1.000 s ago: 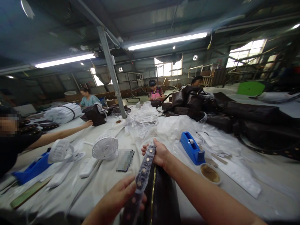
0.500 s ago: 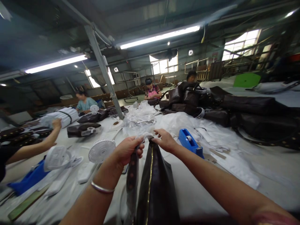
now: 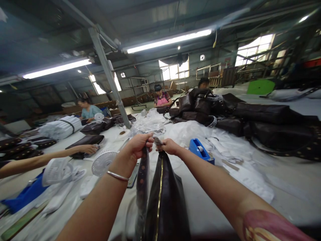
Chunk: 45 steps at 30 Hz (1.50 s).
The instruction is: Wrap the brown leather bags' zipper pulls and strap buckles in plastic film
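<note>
A dark brown bag (image 3: pixel 173 197) with a gold zipper stands on the table in front of me, its far end pointing away. My left hand (image 3: pixel 141 144) is closed around the bag's riveted strap (image 3: pixel 142 180), which looks wrapped in clear plastic and hangs left of the zipper. My right hand (image 3: pixel 168 146) is closed, pinching a short greyish wrapped piece (image 3: pixel 157 142) just above the bag's far end. Whether that piece belongs to the strap I cannot tell. A small gap separates the two hands.
On the right are a blue tape dispenser (image 3: pixel 200 150), white plastic wrapping (image 3: pixel 190 132) and piled dark bags (image 3: pixel 263 113). To the left lie a white fan (image 3: pixel 104 162), a phone (image 3: pixel 132 177) and a white bundle (image 3: pixel 61 127). A co-worker's hand (image 3: pixel 89 149) touches another dark bag (image 3: pixel 86 141).
My left hand has risen slightly with the strap. My right fingers have closed on the greyish piece, which now shows more clearly. The co-worker's hand moved from the white bundle to a dark bag.
</note>
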Available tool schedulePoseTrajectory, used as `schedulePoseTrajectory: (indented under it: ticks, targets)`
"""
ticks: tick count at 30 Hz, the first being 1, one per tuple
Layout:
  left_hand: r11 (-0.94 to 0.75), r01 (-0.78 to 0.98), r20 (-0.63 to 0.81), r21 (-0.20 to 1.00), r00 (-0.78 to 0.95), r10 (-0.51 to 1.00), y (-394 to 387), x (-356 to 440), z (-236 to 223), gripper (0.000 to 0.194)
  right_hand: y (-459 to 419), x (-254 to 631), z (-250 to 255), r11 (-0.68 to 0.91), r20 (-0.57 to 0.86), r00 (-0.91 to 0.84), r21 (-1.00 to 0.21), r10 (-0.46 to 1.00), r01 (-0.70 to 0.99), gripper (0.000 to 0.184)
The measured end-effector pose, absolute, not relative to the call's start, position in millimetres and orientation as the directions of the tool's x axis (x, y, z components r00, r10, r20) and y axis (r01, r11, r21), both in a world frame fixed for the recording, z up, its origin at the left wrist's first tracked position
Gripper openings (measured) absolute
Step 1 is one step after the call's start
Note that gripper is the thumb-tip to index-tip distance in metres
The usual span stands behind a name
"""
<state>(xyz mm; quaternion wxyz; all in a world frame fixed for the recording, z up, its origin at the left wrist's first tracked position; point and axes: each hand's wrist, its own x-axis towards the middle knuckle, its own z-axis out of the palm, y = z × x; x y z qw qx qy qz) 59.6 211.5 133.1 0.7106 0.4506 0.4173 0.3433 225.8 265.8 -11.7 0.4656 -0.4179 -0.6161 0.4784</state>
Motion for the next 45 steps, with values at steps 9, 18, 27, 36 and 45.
schedulePoseTrajectory:
  ticks: [9, 18, 27, 36, 45]
  targets:
    - [0.398, -0.196, -0.296, 0.896, 0.406, 0.865, 228, 45, 115, 0.018, 234, 243, -34, 0.357, 0.345, -0.122, -0.780, 0.930, 0.515, 0.020]
    - [0.415, -0.234, -0.304, 0.879, 0.396, 0.866, 239, 47, 106, 0.018, 224, 229, -13, 0.352, 0.379, -0.169, -0.491, 0.910, 0.797, 0.023]
    - [0.429, -0.253, -0.322, 0.867, 0.374, 0.870, 244, 53, 98, 0.019, 229, 228, -3, 0.346, 0.272, -0.283, -0.221, 0.920, 0.912, 0.023]
    - [0.445, -0.275, -0.333, 0.852, 0.370, 0.867, 248, 53, 97, 0.015, 233, 230, -10, 0.339, 0.366, -0.292, -0.069, 0.883, 0.938, 0.021]
    - [0.460, -0.292, -0.350, 0.839, 0.358, 0.866, 258, 52, 87, 0.020, 231, 227, -5, 0.530, 0.506, -0.495, 0.086, 0.706, 0.844, 0.018]
